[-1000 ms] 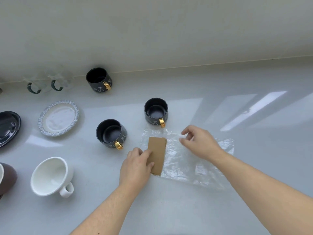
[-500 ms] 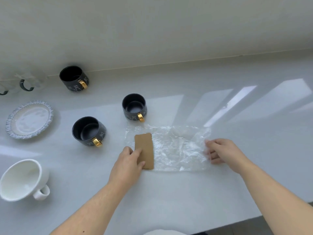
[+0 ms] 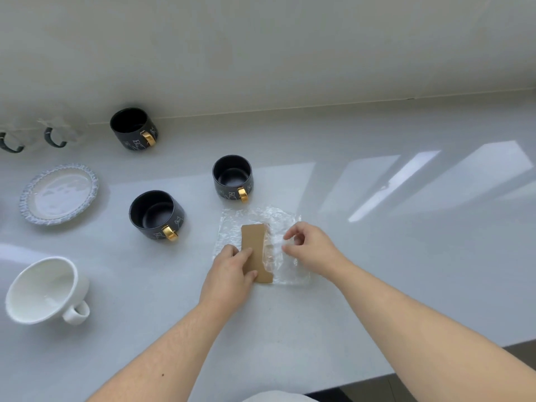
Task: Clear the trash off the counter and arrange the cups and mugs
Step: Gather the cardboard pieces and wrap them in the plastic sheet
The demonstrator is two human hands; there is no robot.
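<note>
A clear plastic wrapper [image 3: 285, 220] lies on the white counter [image 3: 377, 271], folded over on itself. On its left part rests a brown cardboard strip [image 3: 255, 242]. My left hand [image 3: 230, 269] presses down on the strip's near end. My right hand [image 3: 311, 246] pinches the wrapper's folded edge just right of the strip. Three black mugs with gold handles stand behind: one [image 3: 233, 177] just beyond the wrapper, one [image 3: 156, 213] to the left, one [image 3: 133, 127] by the wall. A white mug [image 3: 43, 290] lies tilted at the near left.
A blue-rimmed saucer [image 3: 59, 194] sits at the left. Two clear glass cups with dark handles [image 3: 55, 134] stand against the wall [image 3: 261, 53] at the far left. The counter's front edge [image 3: 435, 364] runs at the lower right.
My right hand took the wrapper's right end and drew it left over itself toward the cardboard strip; the wrapper now looks half as wide. My left hand stayed on the strip.
</note>
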